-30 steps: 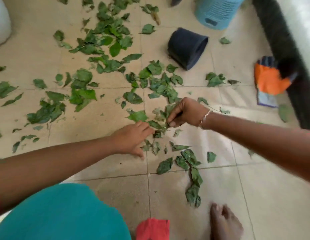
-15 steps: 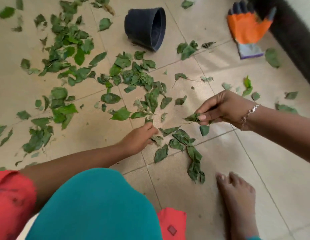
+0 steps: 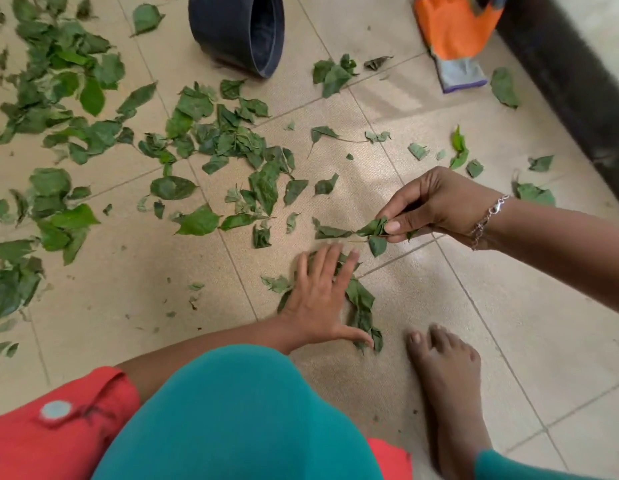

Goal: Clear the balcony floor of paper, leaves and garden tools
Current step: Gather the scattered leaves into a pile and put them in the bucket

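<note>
Green leaves (image 3: 211, 143) lie scattered over the tiled balcony floor (image 3: 439, 306), thickest at the left and centre. My right hand (image 3: 429, 206) hovers above the floor and pinches a small bunch of leaves (image 3: 373, 230) between thumb and fingers. My left hand (image 3: 318, 296) lies flat with spread fingers on a small heap of leaves (image 3: 361, 306) near my knee. An orange and grey garden glove (image 3: 457, 39) lies at the top right.
A dark plastic pot (image 3: 238, 32) lies on its side at the top centre. A dark wall base (image 3: 578, 81) runs along the right edge. My bare foot (image 3: 450, 382) stands right of the heap, and my knee in teal cloth (image 3: 238, 417) fills the bottom.
My right hand has lifted away to the right with leaves pinched in it. My left hand has slid toward me and flattened onto the heap. The view has tilted down.
</note>
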`<state>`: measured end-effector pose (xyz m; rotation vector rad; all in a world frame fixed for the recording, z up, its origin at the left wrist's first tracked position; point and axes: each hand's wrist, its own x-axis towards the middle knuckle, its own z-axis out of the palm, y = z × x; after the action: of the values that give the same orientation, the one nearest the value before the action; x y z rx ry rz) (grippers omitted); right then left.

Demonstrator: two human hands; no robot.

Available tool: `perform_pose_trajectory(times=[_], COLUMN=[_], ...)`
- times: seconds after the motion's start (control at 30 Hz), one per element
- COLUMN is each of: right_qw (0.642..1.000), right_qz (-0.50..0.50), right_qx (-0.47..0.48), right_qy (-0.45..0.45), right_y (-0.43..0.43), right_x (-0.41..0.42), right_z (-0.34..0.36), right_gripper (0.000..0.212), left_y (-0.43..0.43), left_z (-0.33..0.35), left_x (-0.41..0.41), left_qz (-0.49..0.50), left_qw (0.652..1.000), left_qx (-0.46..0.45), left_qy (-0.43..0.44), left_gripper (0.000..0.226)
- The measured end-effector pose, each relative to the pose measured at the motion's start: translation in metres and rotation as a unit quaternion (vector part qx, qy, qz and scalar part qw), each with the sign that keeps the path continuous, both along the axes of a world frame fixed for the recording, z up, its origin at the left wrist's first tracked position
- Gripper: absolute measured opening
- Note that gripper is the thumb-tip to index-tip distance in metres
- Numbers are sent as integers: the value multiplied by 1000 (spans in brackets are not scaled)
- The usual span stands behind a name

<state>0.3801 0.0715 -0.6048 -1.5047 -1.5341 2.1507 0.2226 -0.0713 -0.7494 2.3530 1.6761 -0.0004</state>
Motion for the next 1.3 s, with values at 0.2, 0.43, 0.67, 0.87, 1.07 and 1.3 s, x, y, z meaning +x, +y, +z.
perform_pose_trajectory(times=[0.2,0.43,0.67,0.87,1.07,1.3], right_qw=[1000,999,995,995,998,990], right_qz=[23,30,81,62,39,92], right_qx=[18,14,-4,-16,-38,-108], right_qy=[-8,-14,-64,-77,-36,-3], right_y=[2,5,22,36,7,-93], right_x=[6,8,-4,-43,-113,-200], right_z=[-6,-16,-25,11,92,212], right_gripper=[21,22,15,19,42,30], left_y=[-2,39,68,65,27,-61], left_z=[-14,-21,9,94,203,346], left_x=[17,-2,-25,-80,-125,-175], left_qz=[-24,-106,-58,333,605,746], left_qw=[999,980,986,897,669,316], left_qx=[48,156,41,55,134,226], left_qy=[5,-70,-153,-286,-411,-541], left_gripper=[111,27,39,26,30,35])
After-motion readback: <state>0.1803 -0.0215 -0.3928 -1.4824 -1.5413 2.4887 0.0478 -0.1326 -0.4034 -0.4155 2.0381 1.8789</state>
